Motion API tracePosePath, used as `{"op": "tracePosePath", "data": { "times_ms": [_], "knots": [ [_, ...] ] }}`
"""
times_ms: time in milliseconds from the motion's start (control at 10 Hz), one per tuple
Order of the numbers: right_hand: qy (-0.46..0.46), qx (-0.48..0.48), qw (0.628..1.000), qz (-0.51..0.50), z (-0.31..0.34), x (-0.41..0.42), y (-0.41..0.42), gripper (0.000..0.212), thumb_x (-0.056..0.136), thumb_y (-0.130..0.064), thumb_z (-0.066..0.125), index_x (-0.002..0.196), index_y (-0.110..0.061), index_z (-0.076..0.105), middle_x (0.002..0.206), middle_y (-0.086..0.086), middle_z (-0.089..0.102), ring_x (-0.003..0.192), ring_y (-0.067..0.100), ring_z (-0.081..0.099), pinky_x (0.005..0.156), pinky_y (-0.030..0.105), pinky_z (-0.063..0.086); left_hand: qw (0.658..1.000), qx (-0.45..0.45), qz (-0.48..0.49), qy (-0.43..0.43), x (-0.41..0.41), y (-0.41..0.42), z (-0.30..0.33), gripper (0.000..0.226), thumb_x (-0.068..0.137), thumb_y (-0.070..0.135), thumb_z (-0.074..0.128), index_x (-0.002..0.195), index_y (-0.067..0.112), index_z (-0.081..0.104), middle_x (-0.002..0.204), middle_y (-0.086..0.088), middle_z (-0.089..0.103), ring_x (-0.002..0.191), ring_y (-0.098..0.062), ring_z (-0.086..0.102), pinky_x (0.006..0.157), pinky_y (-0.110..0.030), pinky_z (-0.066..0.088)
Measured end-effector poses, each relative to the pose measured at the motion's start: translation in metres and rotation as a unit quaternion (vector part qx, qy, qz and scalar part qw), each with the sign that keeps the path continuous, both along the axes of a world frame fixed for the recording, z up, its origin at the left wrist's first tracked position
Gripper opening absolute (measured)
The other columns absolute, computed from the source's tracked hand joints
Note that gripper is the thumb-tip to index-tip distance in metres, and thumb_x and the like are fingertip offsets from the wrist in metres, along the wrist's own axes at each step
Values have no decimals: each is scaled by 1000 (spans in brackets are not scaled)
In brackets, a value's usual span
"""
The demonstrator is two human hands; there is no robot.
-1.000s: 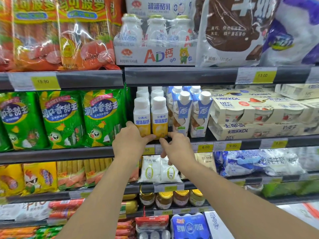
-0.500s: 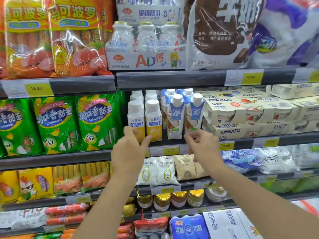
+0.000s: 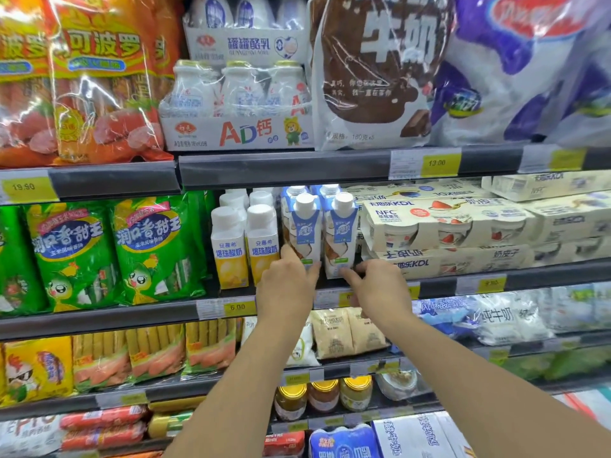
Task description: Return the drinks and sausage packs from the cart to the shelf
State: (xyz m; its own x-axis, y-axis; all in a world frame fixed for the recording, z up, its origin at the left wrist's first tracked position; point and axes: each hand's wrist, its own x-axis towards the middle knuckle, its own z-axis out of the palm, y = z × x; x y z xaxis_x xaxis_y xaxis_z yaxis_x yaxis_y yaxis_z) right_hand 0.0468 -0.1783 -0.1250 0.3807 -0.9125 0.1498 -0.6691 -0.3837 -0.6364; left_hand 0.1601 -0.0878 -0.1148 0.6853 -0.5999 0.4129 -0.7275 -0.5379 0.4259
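Two blue-and-white drink cartons with white caps stand at the front of the middle shelf (image 3: 463, 282). My left hand (image 3: 286, 287) holds the base of the left carton (image 3: 305, 233), thumb on its left side and a finger at its right edge. My right hand (image 3: 375, 285) pinches the bottom right corner of the right carton (image 3: 340, 233). Just left of them stand two yellow-and-white yoghurt bottles (image 3: 246, 249). Green sausage packs (image 3: 155, 249) fill the same shelf further left. The cart is out of view.
Orange sausage packs (image 3: 99, 81) and an AD calcium bottle pack (image 3: 238, 104) sit on the top shelf. Cream yoghurt multipacks (image 3: 446, 223) are stacked right of the cartons. Milk pouches (image 3: 334, 332), jars (image 3: 325, 396) and more sausages (image 3: 155, 355) fill the lower shelves.
Both hands have left the yellow yoghurt bottles and moved right to the blue cartons. The view has shifted closer to the shelf and slightly right.
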Motion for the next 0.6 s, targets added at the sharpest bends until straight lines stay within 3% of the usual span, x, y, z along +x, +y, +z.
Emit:
{"op": "tracePosePath", "data": {
  "times_ms": [100, 300, 400, 500, 600],
  "knots": [
    [-4, -4, 1000, 9, 0, -1, -1, 40, 93, -52, 56, 79, -20, 73, 57, 1, 68, 55, 24, 67, 58, 44, 61, 1000, -11, 5, 20, 1, -6, 2, 40, 97, 50, 50, 104, 11, 52, 93, -11, 70, 89, -29, 64, 62, -33, 47],
    [-20, -1, 1000, 19, 0, -2, 0, 35, 95, -50, 56, 84, -22, 74, 55, 0, 68, 53, 19, 67, 58, 44, 61, 998, -49, -5, 45, 6, -7, -3, 40, 93, 51, 57, 102, 12, 54, 91, -8, 70, 89, -28, 65, 71, -39, 57],
    [-18, -1, 1000, 19, 1, -2, 1, 36, 94, -51, 56, 83, -22, 72, 55, -1, 68, 53, 19, 67, 57, 44, 61, 998, -54, -26, 37, 6, 0, -4, 40, 92, 50, 59, 104, 12, 54, 93, -6, 71, 86, -25, 66, 69, -35, 57],
    [-37, -8, 999, 22, 0, -5, 6, 35, 93, -53, 56, 81, -22, 69, 57, -2, 67, 49, 18, 66, 54, 43, 60, 997, -51, -54, 7, 3, 20, -1, 46, 94, 54, 53, 116, 13, 53, 83, -2, 68, 74, -17, 65, 60, -28, 53],
    [-100, -5, 995, 23, 0, -9, 17, 29, 94, -52, 57, 87, -24, 64, 67, -3, 69, 57, 18, 67, 58, 41, 61, 994, -37, -103, -10, 10, 43, -3, 43, 95, 55, 49, 109, 16, 56, 68, 3, 63, 64, -15, 62, 55, -30, 52]
  ]
}}
